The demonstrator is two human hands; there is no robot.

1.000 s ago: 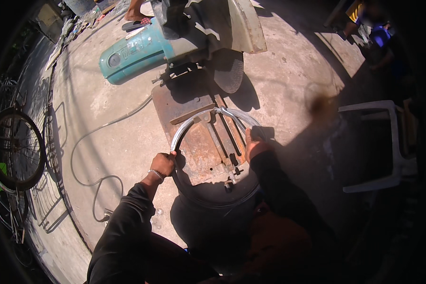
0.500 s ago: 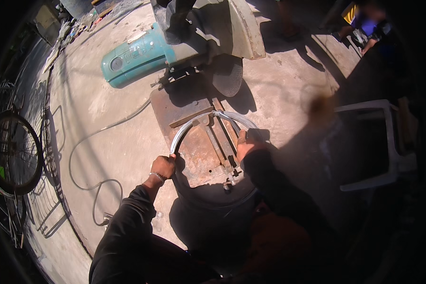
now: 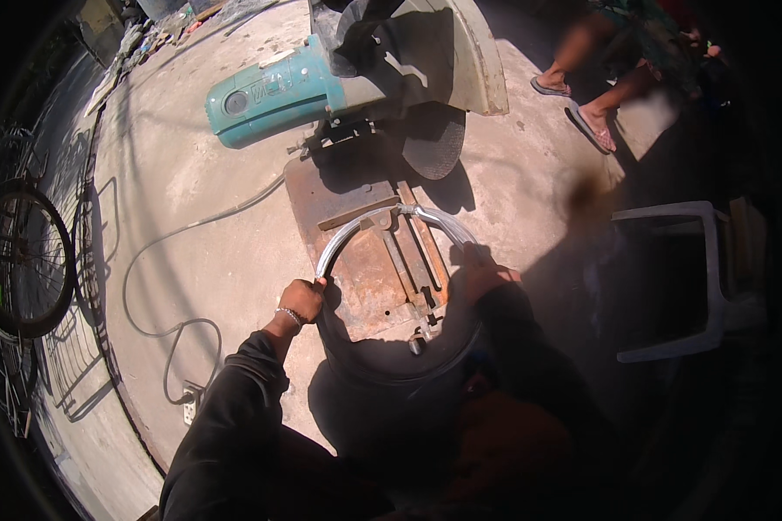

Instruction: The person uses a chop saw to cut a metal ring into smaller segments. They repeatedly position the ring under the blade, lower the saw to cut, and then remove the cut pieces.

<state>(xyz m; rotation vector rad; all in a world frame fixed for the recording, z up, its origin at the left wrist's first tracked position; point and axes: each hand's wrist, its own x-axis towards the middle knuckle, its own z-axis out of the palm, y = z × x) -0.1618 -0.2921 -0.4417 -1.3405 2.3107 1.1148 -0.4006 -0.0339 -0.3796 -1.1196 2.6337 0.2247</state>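
Observation:
A silver metal hoop [image 3: 346,236], seemingly several thick rings or turns together, lies over the rusty base [image 3: 356,300] of a cut-off saw. Its far part passes at the saw's vise [image 3: 397,252], below the dark cutting disc [image 3: 432,143]. The near part is in my shadow. My left hand [image 3: 302,300], with a bracelet at the wrist, is closed round the hoop's left side. On the opposite side my right hand [image 3: 487,273] grips the hoop, its fingers partly in shade. The saw's teal motor [image 3: 269,91] is to the far left of the disc.
A grey cable [image 3: 178,227] curves over the concrete to a white socket block [image 3: 190,406]. At the left stands a bicycle wheel [image 3: 26,260]. A white plastic chair frame [image 3: 712,260] lies at the right. Another person's sandalled feet [image 3: 595,126] are at the far right.
My right hand has shifted outward along the hoop's right side. My left hand keeps its hold. Another person's legs have come into view at the far right. The whole view has shifted slightly.

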